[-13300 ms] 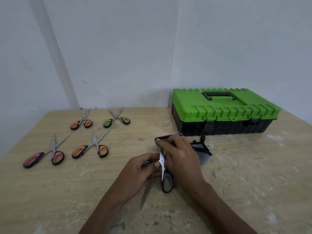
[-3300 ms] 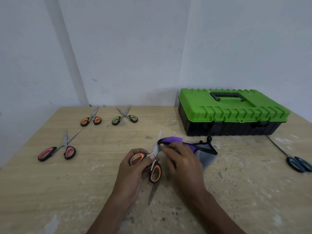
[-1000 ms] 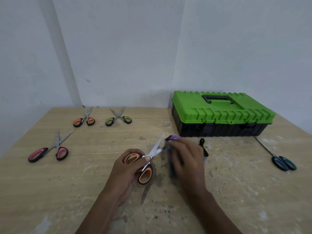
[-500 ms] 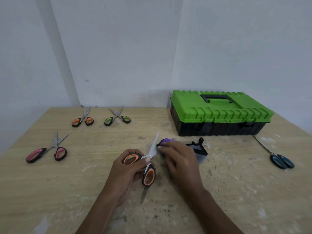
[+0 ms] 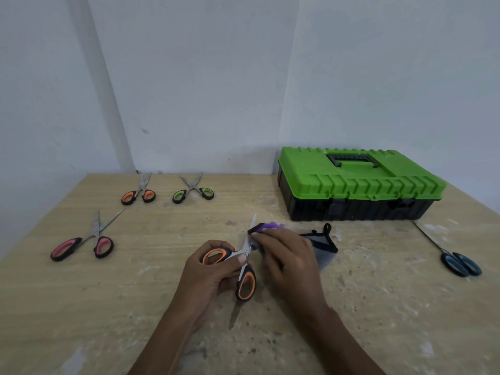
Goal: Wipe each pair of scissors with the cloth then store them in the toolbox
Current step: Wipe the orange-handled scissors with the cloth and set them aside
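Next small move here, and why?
Probably slide the purple cloth under the right hand up the blade toward its bare tip. The left hand grips the orange-handled scissors, wiping looks unfinished, and the green-lidded toolbox is shut.

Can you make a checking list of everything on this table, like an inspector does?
Surface: light wooden table, scuffed with pale marks.
Job's things: held orange scissors, open; cloth against their blade; green toolbox, lid shut; pink scissors, far orange scissors and green scissors lying left; blue scissors lying right.
Clutter: nothing seen.
Hands: left hand grips the handles; right hand holds the cloth.
Cables: nothing seen.
Surroundings: plain pale walls.
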### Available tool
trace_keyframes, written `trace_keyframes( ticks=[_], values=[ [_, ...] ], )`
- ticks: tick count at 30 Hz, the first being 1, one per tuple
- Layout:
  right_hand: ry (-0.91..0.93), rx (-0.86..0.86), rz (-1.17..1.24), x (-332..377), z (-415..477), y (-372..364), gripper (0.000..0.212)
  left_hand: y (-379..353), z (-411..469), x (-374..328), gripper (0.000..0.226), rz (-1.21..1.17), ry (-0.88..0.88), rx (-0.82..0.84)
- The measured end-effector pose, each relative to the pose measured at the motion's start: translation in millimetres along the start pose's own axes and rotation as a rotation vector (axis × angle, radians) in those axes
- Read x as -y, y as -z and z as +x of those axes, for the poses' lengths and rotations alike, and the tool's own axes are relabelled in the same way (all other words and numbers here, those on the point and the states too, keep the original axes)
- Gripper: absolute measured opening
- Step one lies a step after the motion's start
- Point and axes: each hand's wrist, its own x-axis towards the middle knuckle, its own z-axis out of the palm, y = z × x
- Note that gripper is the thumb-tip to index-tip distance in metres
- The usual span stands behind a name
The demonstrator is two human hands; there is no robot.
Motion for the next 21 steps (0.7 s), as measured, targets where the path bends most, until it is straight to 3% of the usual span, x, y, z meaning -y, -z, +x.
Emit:
trace_keyframes(
  ticks=[3, 6, 8, 12, 17, 21],
  values=[
    [0.037, -0.051, 0.008, 1.2, -1.5, 5.9, 0.026, -2.2, -0.3, 1.0, 0.027, 0.012, -0.001, 0.009],
    [0.181, 0.082, 0.035, 12.9, -5.3, 5.2, 0.027, -1.4, 0.4, 2.4, 0.024, 0.038, -0.008, 0.006],
    [0.124, 0.091, -0.001, 5.1, -2.2, 1.4, 0.030, -0.4, 0.5, 2.8, 0.023, 0.063, -0.014, 0.014],
    [-0.083, -0.058, -0.020, -6.6, 4.1, 0.7, 0.037, -1.8, -1.0, 2.1, 0.025, 0.071, -0.010, 0.013],
    [0.141, 0.079, 0.009, 12.2, -5.3, -1.4, 0.030, -2.0, -0.3, 2.3, 0.022, 0.068, -0.025, 0.008],
    [-0.020, 0.031, -0.015, 4.2, 1.3, -3.6, 0.036, -1.8, -1.0, 3.4, 0.021, 0.099, -0.028, 0.017]
  ],
)
